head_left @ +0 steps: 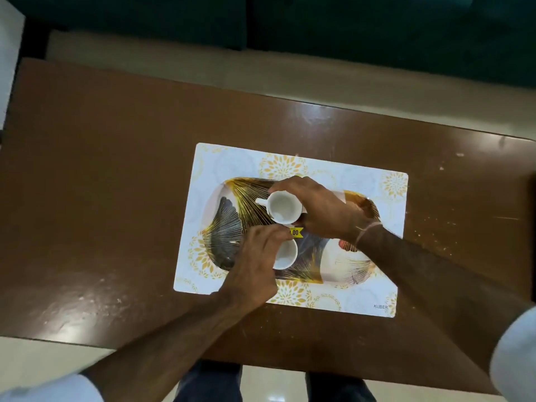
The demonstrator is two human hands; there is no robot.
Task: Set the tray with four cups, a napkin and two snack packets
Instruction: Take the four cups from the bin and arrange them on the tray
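An oval tray (pixel 229 216) with a gold and dark leaf pattern lies on a white placemat (pixel 374 297). My right hand (pixel 322 210) grips a white cup (pixel 282 210) over the tray's far middle, handle pointing left. My left hand (pixel 255 265) holds a second white cup (pixel 285 254) just nearer to me, partly covering it. A yellow price sticker (pixel 295 232) shows between the two cups. No napkin or snack packets are in view.
The placemat sits on a brown wooden table (pixel 101 184), with scuffed bare wood all around it. A dark green sofa (pixel 348 30) stands beyond the far edge. My legs show below the near edge.
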